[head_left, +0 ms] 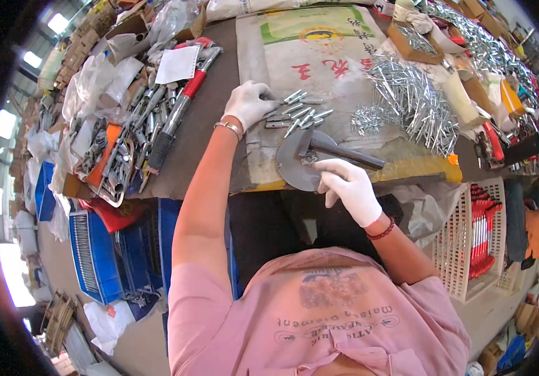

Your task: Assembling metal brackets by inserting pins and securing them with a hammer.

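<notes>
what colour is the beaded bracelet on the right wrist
Dark red; the beaded bracelet shows best in the head view.

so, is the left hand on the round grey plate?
No, the left hand is at the small metal rods, apart from the round grey plate.

White gloves (250,104) and a beaded bracelet (383,232) accompany a printed pink shirt (326,319).

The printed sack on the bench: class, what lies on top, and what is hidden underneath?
On the sack: metal cylinders, long thin metal pins and small metal pieces. Whatever lies directly underneath is covered and cannot be seen.
</notes>
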A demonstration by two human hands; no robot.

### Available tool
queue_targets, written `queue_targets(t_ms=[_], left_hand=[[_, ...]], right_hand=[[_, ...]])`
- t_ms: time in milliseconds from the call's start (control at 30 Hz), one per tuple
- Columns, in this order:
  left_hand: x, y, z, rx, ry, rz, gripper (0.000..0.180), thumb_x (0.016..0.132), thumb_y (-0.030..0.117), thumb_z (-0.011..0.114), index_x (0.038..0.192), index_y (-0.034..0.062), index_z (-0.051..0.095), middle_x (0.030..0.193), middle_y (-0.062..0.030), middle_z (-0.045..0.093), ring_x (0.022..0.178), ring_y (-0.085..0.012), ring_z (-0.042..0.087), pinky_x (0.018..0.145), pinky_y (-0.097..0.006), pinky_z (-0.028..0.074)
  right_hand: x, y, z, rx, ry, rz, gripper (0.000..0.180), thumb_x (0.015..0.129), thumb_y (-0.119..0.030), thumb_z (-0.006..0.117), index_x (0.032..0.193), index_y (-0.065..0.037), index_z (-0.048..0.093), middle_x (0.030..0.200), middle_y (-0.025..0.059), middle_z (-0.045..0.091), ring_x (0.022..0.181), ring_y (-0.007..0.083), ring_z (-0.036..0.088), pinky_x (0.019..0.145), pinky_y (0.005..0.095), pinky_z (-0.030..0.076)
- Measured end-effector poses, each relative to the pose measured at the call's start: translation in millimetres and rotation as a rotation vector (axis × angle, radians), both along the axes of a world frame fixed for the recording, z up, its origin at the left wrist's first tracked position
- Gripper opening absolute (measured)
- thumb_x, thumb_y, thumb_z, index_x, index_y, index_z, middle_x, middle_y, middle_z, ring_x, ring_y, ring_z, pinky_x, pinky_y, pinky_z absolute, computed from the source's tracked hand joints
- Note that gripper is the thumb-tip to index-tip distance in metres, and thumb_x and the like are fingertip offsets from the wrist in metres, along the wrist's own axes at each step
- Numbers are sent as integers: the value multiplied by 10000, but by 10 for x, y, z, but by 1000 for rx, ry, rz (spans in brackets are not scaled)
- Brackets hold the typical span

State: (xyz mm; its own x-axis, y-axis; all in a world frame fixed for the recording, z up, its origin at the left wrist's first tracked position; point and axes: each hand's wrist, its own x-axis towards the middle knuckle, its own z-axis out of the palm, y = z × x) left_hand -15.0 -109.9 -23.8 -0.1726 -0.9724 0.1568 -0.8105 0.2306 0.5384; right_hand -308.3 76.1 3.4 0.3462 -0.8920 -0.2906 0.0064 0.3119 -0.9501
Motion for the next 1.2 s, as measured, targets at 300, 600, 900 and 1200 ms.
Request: queue_targets(t_ms=[300,600,900,1200], left_hand=[[-209,425,45,131,-42,89,305,858,335,735,1051,113,816,1048,-170,781,1009,-337,752,911,-415,572],[-165,1018,317,199,192,248,266,923,231,757,1020,-15,787,855,-91,762,756,-125,686,704,-312,545],[-269,1376,365,261,772,264,408,1043,266,705,1337,-15,663,897,45,631,711,-21,515,601,-188,413],[-699,1834,525,471,1345,37,274,1056,218,650,1244,19,632,974,-42,691,768,-108,661,640,-236,516]], right_hand=[[-104,-7,-52,-63,-25,-26,312,1055,-108,567,1315,28,672,866,74,720,605,103,647,573,235,510],[-342,153,73,-482,212,28,271,991,-148,673,1226,-28,734,954,94,766,710,135,711,696,304,586],[-1804,-444,101,-927,1312,-572,121,901,-135,718,1014,-164,748,931,72,666,872,295,719,735,406,581],[-1823,-932,55,-1219,1620,-123,109,927,-201,656,921,-103,704,978,81,621,927,283,659,785,427,554]])
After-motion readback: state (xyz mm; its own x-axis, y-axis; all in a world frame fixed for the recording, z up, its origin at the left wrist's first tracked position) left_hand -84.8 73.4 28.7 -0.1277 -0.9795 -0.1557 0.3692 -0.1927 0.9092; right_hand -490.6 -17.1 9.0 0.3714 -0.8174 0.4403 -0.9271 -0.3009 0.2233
